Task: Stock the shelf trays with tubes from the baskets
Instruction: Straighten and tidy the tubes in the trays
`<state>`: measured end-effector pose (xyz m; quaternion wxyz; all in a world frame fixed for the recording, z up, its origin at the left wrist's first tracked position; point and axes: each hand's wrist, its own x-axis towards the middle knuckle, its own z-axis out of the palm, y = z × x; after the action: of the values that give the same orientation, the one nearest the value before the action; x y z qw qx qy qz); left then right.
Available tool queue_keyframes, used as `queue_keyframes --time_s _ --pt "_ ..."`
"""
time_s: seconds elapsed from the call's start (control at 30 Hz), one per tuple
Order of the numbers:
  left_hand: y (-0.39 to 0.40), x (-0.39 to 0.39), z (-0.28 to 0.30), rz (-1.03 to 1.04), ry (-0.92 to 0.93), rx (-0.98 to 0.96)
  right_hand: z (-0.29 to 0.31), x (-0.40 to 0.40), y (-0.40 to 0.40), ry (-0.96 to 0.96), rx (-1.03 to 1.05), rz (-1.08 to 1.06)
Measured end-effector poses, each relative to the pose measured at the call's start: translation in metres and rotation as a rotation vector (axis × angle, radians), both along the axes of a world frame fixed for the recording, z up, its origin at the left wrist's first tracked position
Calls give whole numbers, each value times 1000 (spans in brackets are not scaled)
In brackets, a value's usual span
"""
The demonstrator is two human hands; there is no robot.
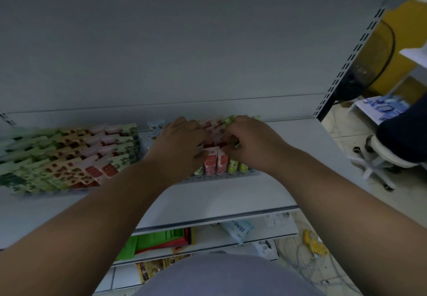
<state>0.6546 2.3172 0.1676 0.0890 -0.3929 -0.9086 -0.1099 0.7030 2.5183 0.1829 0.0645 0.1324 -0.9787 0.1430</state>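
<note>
Head view, only one camera. White shelf board point(288, 157) runs left to right; its front lip crosses the frame below the forearms, its right edge ends at the slotted upright point(353, 57). The grey back panel point(184, 53) closes the rear just behind the tubes. Bare board lies right of the right tray point(221, 176) out to the shelf's right edge, and a wide bare strip lies in front of both trays to the lip. A narrow gap separates the right tray from the left tray point(57, 190), which is packed with rows of tubes point(76, 157), green, red and pink, leaning toward the left. Right tray: front row of pink tubes point(211, 161) and yellow-green tubes point(233, 165) stands upright, caps down at the tray's front rail. Left hand point(179, 139) lies palm down over the tray's left half, fingers curled down among the tube tops; whether they pinch one, cannot tell, tips hidden. Right hand point(250, 141) lies over the right half, fingers bent onto the pink and green tube tops, touching them; grip cannot be told. The two hands sit near each other, pink tubes between. Beyond the upright: a fan point(369, 64) and an office chair point(392, 154) on the tiled floor. A lower shelf holds a green packet point(147, 242).
</note>
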Motion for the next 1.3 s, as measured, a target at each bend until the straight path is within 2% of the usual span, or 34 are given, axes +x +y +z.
queue_keyframes --time_s 0.23,0.43,0.7,1.3 --pt "-23 6 9 19 57 122 6 0 -9 36 -50 45" --pt "-40 7 9 43 59 90 8 -5 -23 48 -87 97" --pt "-52 5 5 65 56 63 7 -16 -51 13 -7 161" --pt "-58 3 -3 18 76 85 0 -12 -53 -5 20 68"
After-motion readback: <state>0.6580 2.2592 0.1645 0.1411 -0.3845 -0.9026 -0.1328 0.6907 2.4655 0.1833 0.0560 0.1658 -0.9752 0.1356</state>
